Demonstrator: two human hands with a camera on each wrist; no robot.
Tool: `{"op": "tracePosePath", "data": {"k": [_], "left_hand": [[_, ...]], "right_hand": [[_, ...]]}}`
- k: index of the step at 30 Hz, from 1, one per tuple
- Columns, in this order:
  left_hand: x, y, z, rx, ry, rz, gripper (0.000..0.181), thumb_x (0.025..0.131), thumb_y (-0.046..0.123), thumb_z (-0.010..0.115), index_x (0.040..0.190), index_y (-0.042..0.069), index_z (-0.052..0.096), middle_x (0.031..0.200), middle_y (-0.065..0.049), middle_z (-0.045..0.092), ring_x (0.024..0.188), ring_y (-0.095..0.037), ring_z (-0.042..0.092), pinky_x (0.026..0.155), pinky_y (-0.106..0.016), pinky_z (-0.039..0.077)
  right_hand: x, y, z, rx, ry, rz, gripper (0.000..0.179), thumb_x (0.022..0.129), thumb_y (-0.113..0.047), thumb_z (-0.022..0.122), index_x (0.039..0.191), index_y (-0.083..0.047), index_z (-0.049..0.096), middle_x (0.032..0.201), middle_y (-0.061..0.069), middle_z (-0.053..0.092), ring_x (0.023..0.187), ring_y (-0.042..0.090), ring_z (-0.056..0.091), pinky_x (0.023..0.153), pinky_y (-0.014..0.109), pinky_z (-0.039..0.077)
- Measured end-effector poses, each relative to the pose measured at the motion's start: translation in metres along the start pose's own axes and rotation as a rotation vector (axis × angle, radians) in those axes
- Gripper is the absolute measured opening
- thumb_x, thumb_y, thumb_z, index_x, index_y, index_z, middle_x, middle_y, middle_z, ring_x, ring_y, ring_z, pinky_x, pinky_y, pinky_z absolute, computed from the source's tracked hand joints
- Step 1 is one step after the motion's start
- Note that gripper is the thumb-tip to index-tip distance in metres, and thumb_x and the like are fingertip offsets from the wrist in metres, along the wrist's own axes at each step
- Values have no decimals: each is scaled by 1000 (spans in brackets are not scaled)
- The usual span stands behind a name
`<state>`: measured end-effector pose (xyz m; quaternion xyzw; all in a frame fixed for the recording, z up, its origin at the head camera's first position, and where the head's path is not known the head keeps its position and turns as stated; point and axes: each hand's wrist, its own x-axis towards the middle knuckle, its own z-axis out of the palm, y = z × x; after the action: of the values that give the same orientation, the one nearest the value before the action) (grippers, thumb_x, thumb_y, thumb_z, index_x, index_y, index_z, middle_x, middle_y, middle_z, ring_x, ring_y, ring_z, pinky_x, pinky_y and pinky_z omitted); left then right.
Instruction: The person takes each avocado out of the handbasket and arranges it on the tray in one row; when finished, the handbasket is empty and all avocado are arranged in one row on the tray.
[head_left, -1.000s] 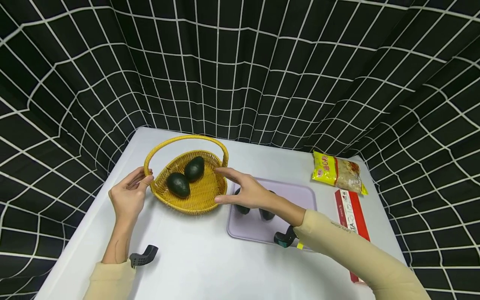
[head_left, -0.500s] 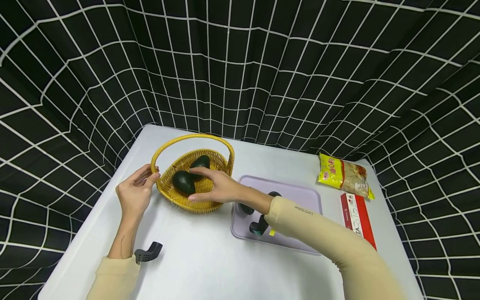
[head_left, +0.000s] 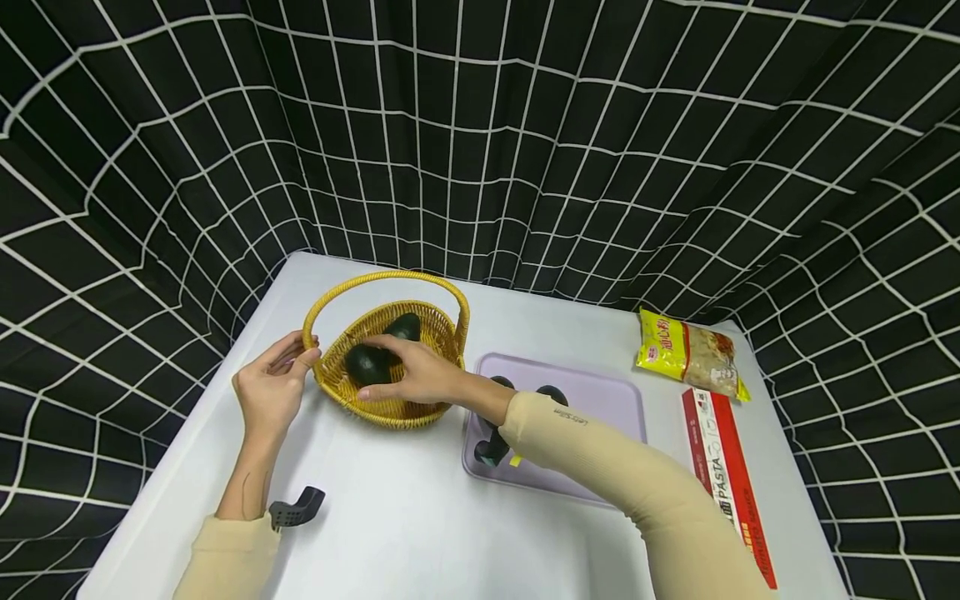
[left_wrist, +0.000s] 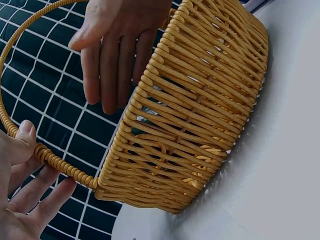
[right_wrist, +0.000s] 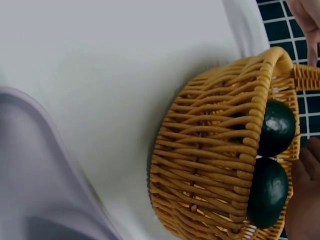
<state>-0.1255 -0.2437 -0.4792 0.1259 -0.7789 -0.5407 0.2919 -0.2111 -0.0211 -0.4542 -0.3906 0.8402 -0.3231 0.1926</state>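
On my feed both avocados that matter sit in the wicker basket (head_left: 397,423), on the left of the worktop (head_left: 420,517): the near-left avocado (head_left: 367,364) and, close beside it, the far-right avocado (head_left: 405,327). The left hand (head_left: 273,387) has its grip curled round the left foot of the handle (head_left: 386,275), thumb on one side, fingers on the other. The right hand (head_left: 420,372) comes in over the basket's right rim, its grip spread wide, fingers on the far side of the near-left avocado and thumb towards the near side. I can't tell whether any fingertip touches it; nothing seems held.

I judge this step to be getting hold of that avocado. I'd have the left grip keep the basket steady without lifting it, and bring the right fingers and thumb evenly onto the avocado's widest part, since the smooth skin could slip. I'd watch that the fingers don't nudge the far-right avocado, then keep any lift clear of the arched handle. The lilac tray (head_left: 600,400) is just right of the basket, under the right forearm, so I'd carry that sleeve high.
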Motion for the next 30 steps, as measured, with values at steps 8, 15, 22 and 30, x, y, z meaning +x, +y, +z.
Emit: {"op": "tracePosePath", "data": {"k": [8, 15, 22, 30], "left_hand": [[0, 0, -1, 6, 6, 8, 33, 91, 11, 82, 123, 3, 77, 113, -18, 78, 93, 13, 67, 86, -6, 56], [0, 1, -2, -6, -2, -1, 34, 91, 15, 83, 122, 3, 77, 113, -18, 78, 93, 12, 68, 86, -7, 57], [-1, -1, 0, 1, 2, 0, 33, 91, 14, 83, 122, 5, 77, 113, -17, 78, 93, 12, 68, 86, -6, 56], [-1, -1, 1, 2, -1, -2, 34, 90, 13, 84, 123, 5, 77, 113, -19, 78, 93, 11, 68, 85, -6, 56]], "right_hand": [[10, 7, 5, -30, -35, 4, 92, 87, -57, 80, 161, -19, 40, 160, 4, 49, 146, 23, 50, 121, 40, 45], [18, 11, 13, -52, 14, -13, 89, 88, -50, 83, 159, -15, 42, 158, 4, 52, 144, 23, 52, 119, 38, 47], [25, 12, 18, -128, 101, 1, 74, 92, -36, 83, 153, -13, 48, 152, 4, 57, 138, 22, 57, 117, 34, 49], [28, 11, 18, -146, 115, 56, 69, 94, -36, 81, 150, -11, 49, 151, 7, 57, 139, 23, 56, 117, 34, 49]]}}
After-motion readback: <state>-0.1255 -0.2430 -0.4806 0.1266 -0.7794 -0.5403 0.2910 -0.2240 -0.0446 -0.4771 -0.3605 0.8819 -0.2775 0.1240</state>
